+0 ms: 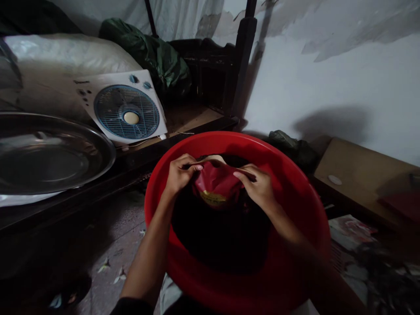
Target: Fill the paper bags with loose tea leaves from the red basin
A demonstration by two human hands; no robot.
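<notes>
A dark red bag with a gold printed label is held over a large red plastic basin. My left hand pinches the left side of the bag's top edge, thumb toward me. Its right side is gripped by my right hand in the same way. Between the hands a pale inner strip of the bag's mouth shows at the back. Dark loose contents cover the basin's bottom; the dim light hides what they are. The bag's lower part meets this dark mass.
Left of the basin, a white box fan and a wide steel bowl stand on a dark wooden ledge. Behind are a white sack and a green bundle. A cardboard box sits at the right by the wall.
</notes>
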